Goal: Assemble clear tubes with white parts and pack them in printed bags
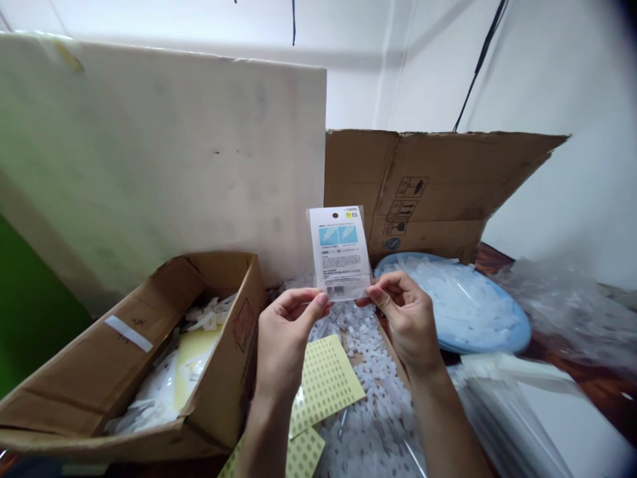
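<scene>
Between my two hands I hold up a small clear packet (341, 255) with a white printed card in it, its barcode at the bottom and a round hang hole at the top. My left hand (288, 332) pinches the lower left corner between thumb and fingers. At the lower right corner, my right hand (405, 315) does the same. Below lie yellow sticker sheets (331, 375) with rows of small round dots. Many small whitish translucent pieces (371, 352) are spread under and beside them.
On the left stands an open cardboard box (219, 425) with white and yellow material inside. A blue basin (517, 325) of translucent pieces is at right, near stacked clear sleeves (537, 411) and crumpled plastic (562, 305). A white board (164, 159) and cardboard panel (438, 179) stand behind.
</scene>
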`<state>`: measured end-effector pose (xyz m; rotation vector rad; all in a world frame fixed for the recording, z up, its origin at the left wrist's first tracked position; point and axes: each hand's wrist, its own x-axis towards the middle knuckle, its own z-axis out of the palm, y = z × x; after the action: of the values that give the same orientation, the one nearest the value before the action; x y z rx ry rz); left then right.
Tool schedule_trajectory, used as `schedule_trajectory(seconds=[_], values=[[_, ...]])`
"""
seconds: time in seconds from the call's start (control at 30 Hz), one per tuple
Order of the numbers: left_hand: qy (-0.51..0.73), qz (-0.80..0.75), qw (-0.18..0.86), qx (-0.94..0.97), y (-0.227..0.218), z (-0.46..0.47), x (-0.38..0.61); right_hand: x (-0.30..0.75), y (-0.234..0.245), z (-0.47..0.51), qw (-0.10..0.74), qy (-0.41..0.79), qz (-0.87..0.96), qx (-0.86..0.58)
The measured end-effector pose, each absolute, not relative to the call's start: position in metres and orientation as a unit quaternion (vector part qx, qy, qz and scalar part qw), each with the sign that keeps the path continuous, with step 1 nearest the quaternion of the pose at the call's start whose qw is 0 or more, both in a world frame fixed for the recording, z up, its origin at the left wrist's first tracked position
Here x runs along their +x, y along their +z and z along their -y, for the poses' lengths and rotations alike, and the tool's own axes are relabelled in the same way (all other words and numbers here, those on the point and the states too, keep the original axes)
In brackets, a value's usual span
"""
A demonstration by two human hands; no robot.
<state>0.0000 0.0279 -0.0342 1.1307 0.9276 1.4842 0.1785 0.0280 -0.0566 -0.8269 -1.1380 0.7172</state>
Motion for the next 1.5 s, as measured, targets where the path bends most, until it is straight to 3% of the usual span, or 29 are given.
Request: schedule_trajectory(seconds=[0.57, 1.07, 1.5], values=[[0.586, -0.337, 0.564, 0.474, -0.034, -0.030, -0.007, 0.174, -0.052, -0.021, 0.672, 0.299, 0.571, -0.366], [0.570, -0.342, 0.574, 0.478, -0.037, -0.034, -0.026, 0.174, -0.048, -0.016, 0.692, 0.445, 0.503, -0.266], [0.475, -0.346, 0.635, 0.502, -0.036, -0.031, -0.021, 0.176, -0.052, -0.011, 0.641, 0.483, 0.506, -0.315]])
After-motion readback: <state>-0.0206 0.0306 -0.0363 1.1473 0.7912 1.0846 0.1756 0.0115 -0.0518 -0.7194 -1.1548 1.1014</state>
